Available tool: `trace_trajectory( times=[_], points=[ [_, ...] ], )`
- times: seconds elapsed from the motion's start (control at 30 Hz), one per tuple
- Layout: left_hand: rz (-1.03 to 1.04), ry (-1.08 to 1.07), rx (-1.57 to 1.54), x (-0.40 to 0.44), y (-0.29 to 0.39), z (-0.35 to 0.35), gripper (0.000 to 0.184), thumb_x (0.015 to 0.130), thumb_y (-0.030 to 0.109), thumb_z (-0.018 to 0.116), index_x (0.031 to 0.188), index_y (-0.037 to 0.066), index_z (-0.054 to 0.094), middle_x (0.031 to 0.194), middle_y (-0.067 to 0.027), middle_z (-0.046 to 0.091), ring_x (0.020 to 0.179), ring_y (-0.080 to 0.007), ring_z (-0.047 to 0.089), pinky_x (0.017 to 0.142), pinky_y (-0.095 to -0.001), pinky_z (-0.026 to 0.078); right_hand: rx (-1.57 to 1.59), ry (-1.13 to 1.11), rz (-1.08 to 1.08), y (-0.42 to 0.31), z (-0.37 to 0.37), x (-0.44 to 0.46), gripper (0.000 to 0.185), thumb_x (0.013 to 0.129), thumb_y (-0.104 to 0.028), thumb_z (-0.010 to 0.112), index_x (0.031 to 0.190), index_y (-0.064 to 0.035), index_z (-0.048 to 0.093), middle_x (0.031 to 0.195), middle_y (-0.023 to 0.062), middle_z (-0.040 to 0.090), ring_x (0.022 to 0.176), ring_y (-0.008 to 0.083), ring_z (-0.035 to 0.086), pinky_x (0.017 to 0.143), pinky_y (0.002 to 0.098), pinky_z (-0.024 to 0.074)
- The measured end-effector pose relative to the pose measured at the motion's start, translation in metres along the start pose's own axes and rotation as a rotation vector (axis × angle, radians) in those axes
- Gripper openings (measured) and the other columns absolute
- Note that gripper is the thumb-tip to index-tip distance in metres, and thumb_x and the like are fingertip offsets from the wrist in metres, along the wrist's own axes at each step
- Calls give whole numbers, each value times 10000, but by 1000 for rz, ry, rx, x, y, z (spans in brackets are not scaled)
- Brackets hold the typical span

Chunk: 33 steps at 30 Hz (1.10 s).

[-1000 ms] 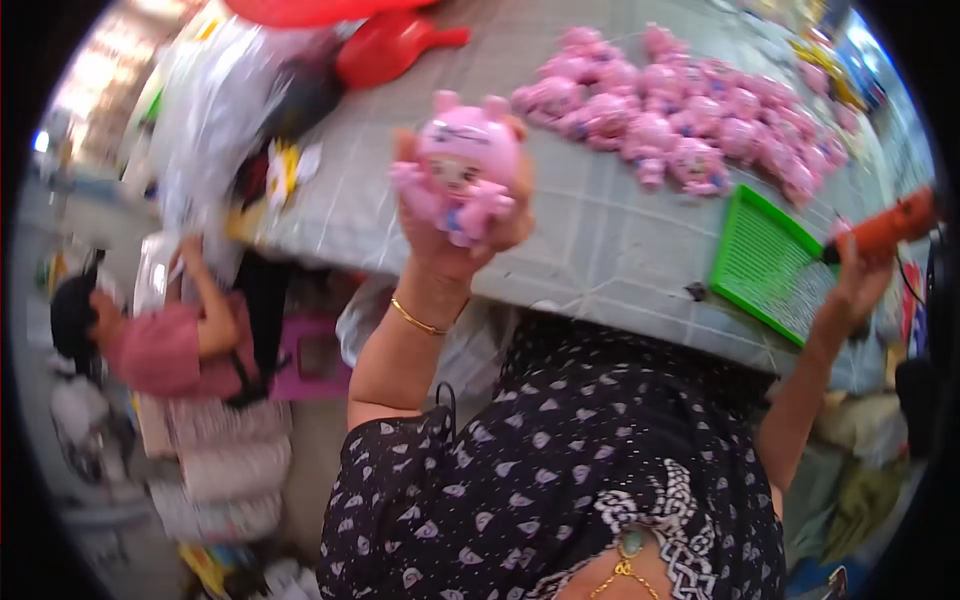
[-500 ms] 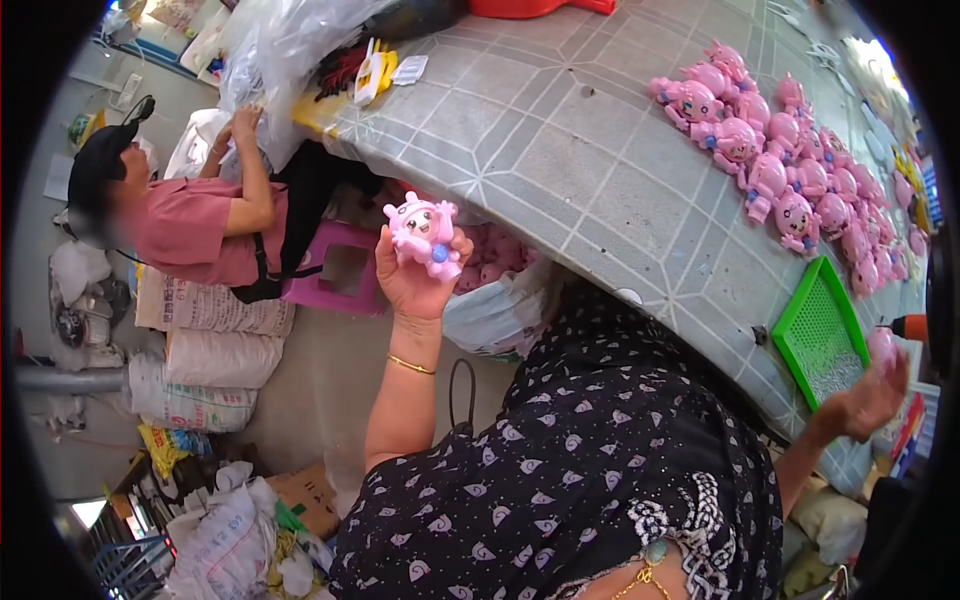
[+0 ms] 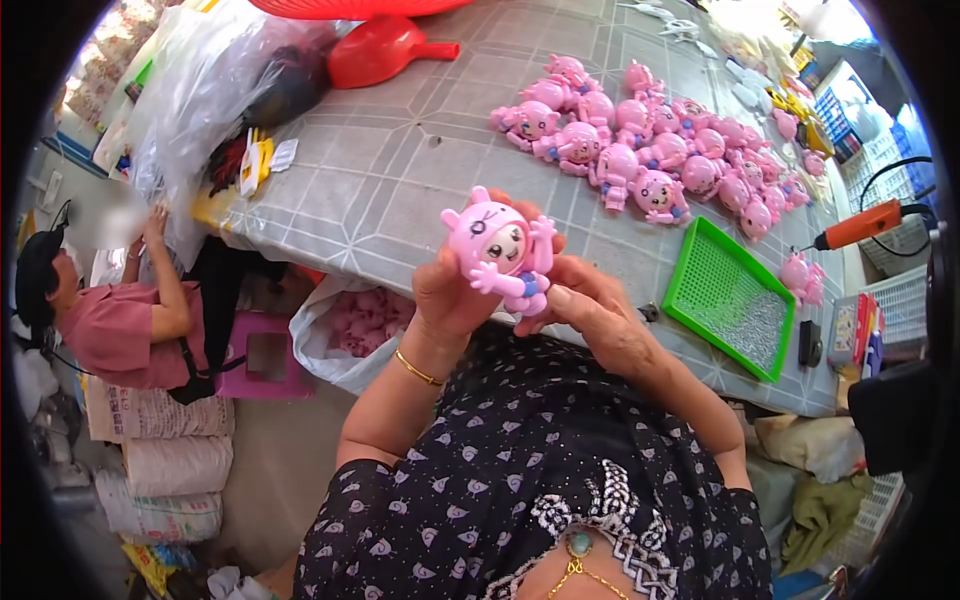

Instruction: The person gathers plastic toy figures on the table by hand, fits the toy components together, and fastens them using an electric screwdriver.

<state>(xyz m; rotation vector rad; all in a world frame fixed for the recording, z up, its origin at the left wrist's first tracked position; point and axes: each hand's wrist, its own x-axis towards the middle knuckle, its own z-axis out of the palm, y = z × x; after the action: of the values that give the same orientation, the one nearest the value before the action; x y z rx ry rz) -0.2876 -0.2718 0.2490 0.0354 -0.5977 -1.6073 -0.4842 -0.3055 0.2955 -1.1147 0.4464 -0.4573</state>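
Observation:
A pink figure [image 3: 497, 248] with round ears and a smiling face is held up over the table's front edge. My left hand [image 3: 445, 290] is closed round its left side. The fingers of my right hand [image 3: 598, 312] pinch its lower right part, near the feet. Many similar pink figures [image 3: 657, 192] lie in a group on the grey tiled-pattern table [image 3: 400, 190] beyond. To the right is a green tray [image 3: 690, 300] with small silvery pieces in it. An orange electric screwdriver [image 3: 862, 225] hangs above another pink figure [image 3: 802, 278] at the tray's right.
A red scoop [image 3: 380, 52] and clear plastic bags [image 3: 190, 90] are at the back left. A bag of pink parts [image 3: 365, 325] stands below the table edge. A person in a pink shirt [image 3: 125, 335] sits at the left, beyond a purple stool [image 3: 265, 355].
My right hand has left the screwdriver area and come to the figure in my left hand. The screwdriver now hangs free. The view has also shifted.

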Motion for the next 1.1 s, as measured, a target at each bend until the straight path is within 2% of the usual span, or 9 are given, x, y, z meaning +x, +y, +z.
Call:
trace_trajectory(
  times=[0.17, 0.37, 0.5, 0.67, 0.83, 0.9, 0.93, 1.0, 1.1],
  points=[
    [-12, -26, -14, 18, -29, 4, 827, 736, 395, 837, 1378, 77, 425, 1289, -184, 510, 1218, -415, 558, 1003, -526, 512, -41, 25, -42, 5, -4, -9, 441, 994, -302, 593, 1268, 42, 565, 1093, 126, 648, 918, 211, 666, 869, 345, 535],
    [-82, -43, -32, 21, -41, -5, 828, 748, 395, 838, 1383, 76, 413, 1304, -195, 508, 1253, -429, 539, 984, -520, 535, 73, 89, -154, 17, -14, -14, 384, 956, -223, 661, 1238, 28, 593, 1043, 108, 663, 877, 169, 663, 735, 288, 547],
    [-76, -19, -51, 24, -48, -4, 833, 760, 397, 833, 1395, 74, 402, 1318, -203, 515, 1269, -430, 529, 999, -518, 525, 99, 131, -182, 24, -18, -15, 383, 951, -219, 671, 1234, 26, 592, 1039, 102, 668, 889, 167, 658, 726, 283, 546],
    [-105, -40, 0, 24, -45, -16, 892, 781, 479, 801, 1447, 60, 382, 1326, -217, 523, 1232, -417, 558, 1019, -516, 498, 138, 90, -142, 23, -13, -15, 425, 965, -238, 672, 1288, 18, 568, 1175, 91, 634, 960, 160, 636, 866, 316, 530],
    [-77, -5, 67, 21, -32, -8, 929, 780, 574, 767, 1450, 52, 389, 1320, -227, 523, 1236, -415, 551, 1031, -534, 475, 85, 88, -135, 23, -9, -17, 462, 969, -194, 646, 1354, 15, 497, 1204, 120, 624, 1008, 184, 636, 936, 339, 508],
    [17, -122, -146, 11, -8, -16, 864, 870, 669, 596, 1443, 51, 406, 1274, -231, 546, 1158, -381, 574, 995, -536, 478, -23, 73, -160, 27, -11, -16, 480, 973, -136, 596, 1403, 6, 435, 1239, 154, 607, 1046, 195, 630, 962, 342, 497],
    [50, -66, -186, 0, 13, -14, 821, 897, 671, 549, 1428, 57, 431, 1239, -224, 560, 1037, -345, 600, 970, -531, 473, -49, 94, -139, 26, -13, -17, 473, 974, -127, 591, 1403, 1, 439, 1235, 154, 610, 1054, 193, 626, 961, 339, 496],
    [162, 53, -220, -35, 52, -16, 690, 926, 566, 582, 1374, 51, 484, 1188, -210, 594, 830, -307, 597, 888, -479, 464, -107, 133, -119, 24, -20, -18, 456, 972, -95, 582, 1397, 0, 447, 1215, 148, 617, 1045, 187, 621, 950, 331, 501],
    [423, 423, -158, -113, 96, -52, 502, 904, 445, 670, 1241, 83, 584, 1062, -154, 614, 768, -235, 519, 831, -414, 441, -353, 236, -204, 34, -46, -12, 476, 927, -84, 633, 1366, 2, 471, 1176, 118, 638, 982, 153, 629, 893, 321, 507]
  ],
)
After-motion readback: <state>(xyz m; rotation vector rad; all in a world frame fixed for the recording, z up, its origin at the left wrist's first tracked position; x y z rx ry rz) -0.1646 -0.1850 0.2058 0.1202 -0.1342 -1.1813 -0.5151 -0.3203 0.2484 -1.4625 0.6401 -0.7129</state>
